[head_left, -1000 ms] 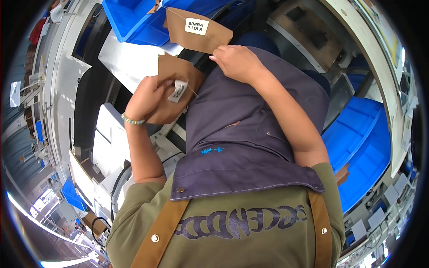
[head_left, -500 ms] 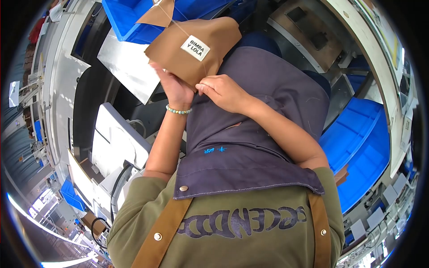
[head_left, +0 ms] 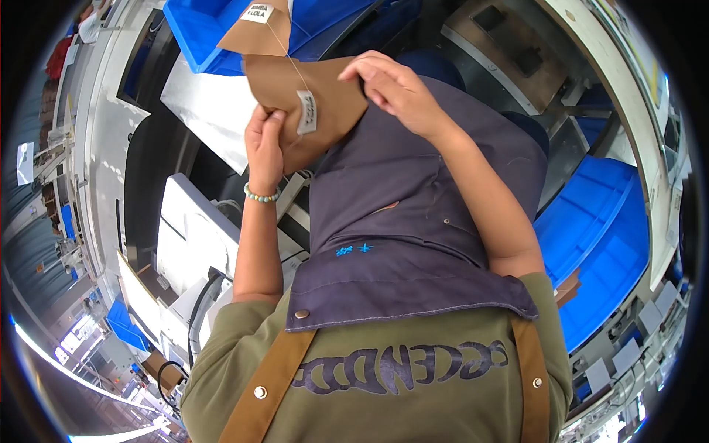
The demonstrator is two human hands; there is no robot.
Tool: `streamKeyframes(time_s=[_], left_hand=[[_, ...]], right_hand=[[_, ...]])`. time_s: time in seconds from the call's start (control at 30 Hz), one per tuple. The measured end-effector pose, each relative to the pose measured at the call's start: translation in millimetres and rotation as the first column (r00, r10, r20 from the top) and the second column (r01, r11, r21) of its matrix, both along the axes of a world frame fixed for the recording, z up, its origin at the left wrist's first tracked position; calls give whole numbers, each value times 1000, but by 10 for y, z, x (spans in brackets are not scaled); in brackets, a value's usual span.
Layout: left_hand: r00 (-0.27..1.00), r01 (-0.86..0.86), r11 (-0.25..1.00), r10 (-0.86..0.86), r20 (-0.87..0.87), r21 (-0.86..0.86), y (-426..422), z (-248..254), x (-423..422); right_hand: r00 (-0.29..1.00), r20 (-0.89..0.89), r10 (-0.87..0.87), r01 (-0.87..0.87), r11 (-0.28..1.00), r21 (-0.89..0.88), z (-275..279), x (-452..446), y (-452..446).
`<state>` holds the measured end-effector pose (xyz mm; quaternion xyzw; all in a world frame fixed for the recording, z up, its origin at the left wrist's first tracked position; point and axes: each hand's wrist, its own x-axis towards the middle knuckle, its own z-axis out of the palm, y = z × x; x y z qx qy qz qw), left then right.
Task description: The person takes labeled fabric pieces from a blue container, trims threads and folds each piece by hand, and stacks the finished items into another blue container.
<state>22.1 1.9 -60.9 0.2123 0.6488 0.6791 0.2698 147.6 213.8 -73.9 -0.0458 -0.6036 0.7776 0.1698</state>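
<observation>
My left hand (head_left: 266, 144) pinches the left edge of a brown piece (head_left: 336, 85) between thumb and fingers. The piece bends above my lap and bears a white label (head_left: 307, 112), seen at a slant. A thin thread runs up from it to a second brown piece (head_left: 262, 37), whose white label (head_left: 257, 12) reads BIMBA Y LOLA. My right hand (head_left: 391, 92) is at the held piece's right edge, its fingers slightly apart and curved, with nothing visible between them. The dark apron (head_left: 413, 192) covers my lap below.
A blue bin (head_left: 199, 37) stands behind the second brown piece. More blue bins (head_left: 591, 229) are at the right, with brown pieces (head_left: 569, 288) in one. A white machine (head_left: 192, 229) is at the left, and a metal-edged board (head_left: 509, 55) lies at the upper right.
My left hand has gone from open under the piece to pinching its left edge. My right hand has let go of the lower corner and moved up and right. The held piece has turned.
</observation>
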Motion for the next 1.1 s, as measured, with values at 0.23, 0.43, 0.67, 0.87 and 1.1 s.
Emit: streamKeyframes(time_s=[0.23, 0.43, 0.67, 0.87, 1.1], left_hand=[[789, 598, 731, -608, 85, -329, 0, 398, 160], [672, 627, 637, -733, -101, -448, -20, 526, 48], [681, 337, 672, -657, -322, -659, -30, 575, -75], [650, 31, 681, -570, -503, -731, 12, 361, -65], [709, -6, 575, -574, -409, -818, -136, 304, -147]], right_hand=[[977, 14, 215, -215, 973, 78, -218, -264, -222], [927, 162, 338, -374, 861, 344, -244, -213, -183], [985, 137, 107, -169, 405, 899, -356, -120, 101], [999, 23, -28, -19, 152, 988, -533, -116, 76], [992, 12, -125, -4, 64, 998, -555, -180, -80]])
